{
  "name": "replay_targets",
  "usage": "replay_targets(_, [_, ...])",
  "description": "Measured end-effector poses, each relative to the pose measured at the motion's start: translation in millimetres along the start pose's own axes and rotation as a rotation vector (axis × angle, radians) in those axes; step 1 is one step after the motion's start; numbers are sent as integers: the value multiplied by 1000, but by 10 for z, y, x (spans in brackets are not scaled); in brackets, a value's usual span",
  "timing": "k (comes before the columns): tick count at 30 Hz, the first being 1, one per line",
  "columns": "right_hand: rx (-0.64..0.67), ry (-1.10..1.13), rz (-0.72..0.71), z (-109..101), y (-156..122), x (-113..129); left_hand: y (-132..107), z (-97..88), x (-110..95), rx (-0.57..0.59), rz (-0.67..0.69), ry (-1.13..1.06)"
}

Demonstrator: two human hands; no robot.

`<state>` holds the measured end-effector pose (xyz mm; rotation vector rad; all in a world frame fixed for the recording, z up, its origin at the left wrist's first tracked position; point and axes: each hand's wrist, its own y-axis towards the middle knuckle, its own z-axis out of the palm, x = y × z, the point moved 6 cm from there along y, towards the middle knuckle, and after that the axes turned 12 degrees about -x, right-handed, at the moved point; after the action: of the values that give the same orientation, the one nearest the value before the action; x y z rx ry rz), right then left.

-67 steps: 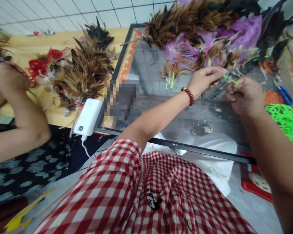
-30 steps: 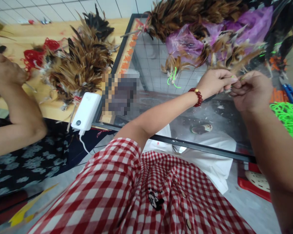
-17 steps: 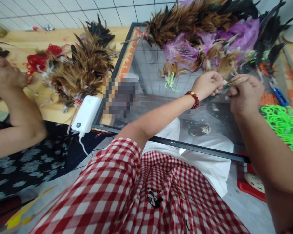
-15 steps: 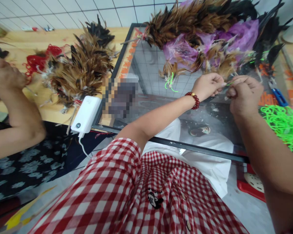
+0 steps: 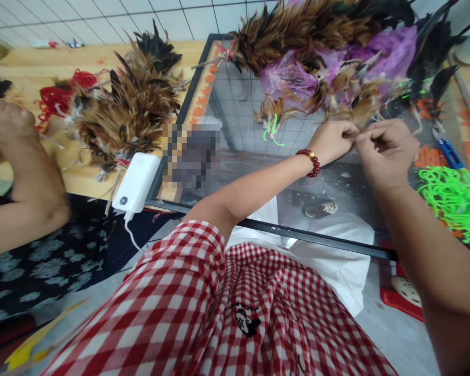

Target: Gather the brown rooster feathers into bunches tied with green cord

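This looks like a small craft workshop: bunches of feathers (image 5: 121,112) lie on a wooden table (image 5: 102,58) and a glass top (image 5: 246,137), with red string (image 5: 54,104), green cord (image 5: 454,201), a blue-handled tool (image 5: 449,150) and a purple plastic bag (image 5: 394,55) near them, all beside a tiled wall (image 5: 160,21)

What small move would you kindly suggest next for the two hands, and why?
Perhaps ease the right hand slightly away from the left hand: they meet at the fingertips, so anything between them is hidden from view, and a small gap should let it be checked.
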<state>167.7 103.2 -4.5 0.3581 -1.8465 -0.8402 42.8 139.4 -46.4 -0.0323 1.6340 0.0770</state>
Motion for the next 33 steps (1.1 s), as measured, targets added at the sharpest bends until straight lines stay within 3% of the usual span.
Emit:
replay_targets(2, [-17,54,42,-11,-1,-35,-4,23,-34,59,31,-18])
replay_targets(6, [46,157,246,53,-19,-252,32,-29,-18,26,-82,-180])
replay_targets(12, [20,29,155,47,-9,-302,64,-39,32,51,-144,-223])
replay_targets(20, [-42,144,374,59,-7,-359,38,-32,21,51,-103,-168])
replay_targets(28, [-53,155,330,32,6,-295,51,-95,-12,-12,-82,-199])
replay_targets(33, [-38,149,346,57,2,-410,22,-119,-29,-6,-92,-162])
